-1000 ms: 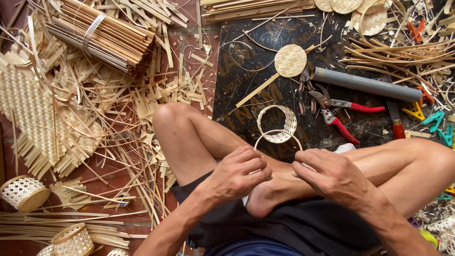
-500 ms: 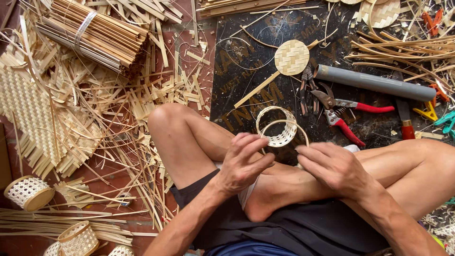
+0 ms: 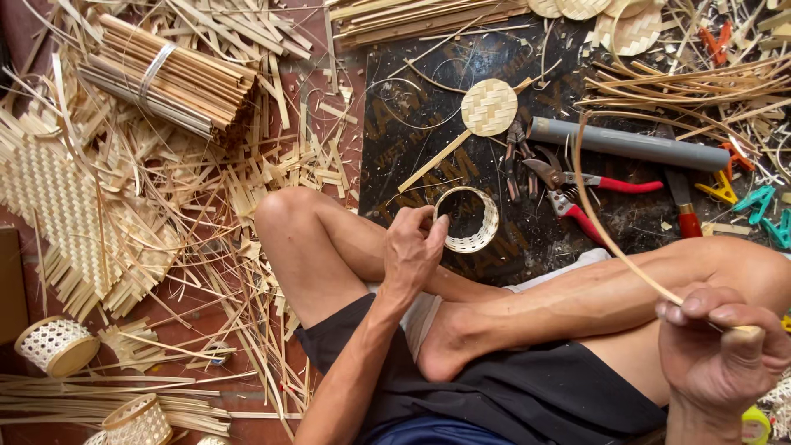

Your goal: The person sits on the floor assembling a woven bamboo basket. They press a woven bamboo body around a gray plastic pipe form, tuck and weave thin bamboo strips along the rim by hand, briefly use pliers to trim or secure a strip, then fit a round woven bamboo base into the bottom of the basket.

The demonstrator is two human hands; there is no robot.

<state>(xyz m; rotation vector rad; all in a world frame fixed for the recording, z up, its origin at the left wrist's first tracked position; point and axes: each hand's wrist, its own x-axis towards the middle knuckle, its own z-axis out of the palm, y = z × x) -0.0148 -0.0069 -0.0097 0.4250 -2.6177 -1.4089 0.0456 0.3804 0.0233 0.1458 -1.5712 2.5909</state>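
While left fingers grip woven ring, right fingers pinch half-hidden strip.

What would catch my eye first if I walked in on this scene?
Probably the left hand holding a small woven bamboo ring over the dark board, and the right hand pinching a long curved bamboo strip. Red-handled pruning shears lie just beyond, amid scattered bamboo.

A tied bundle of sticks is laid upper left. A woven disc, grey tube and red-handled shears are placed on a dark board.
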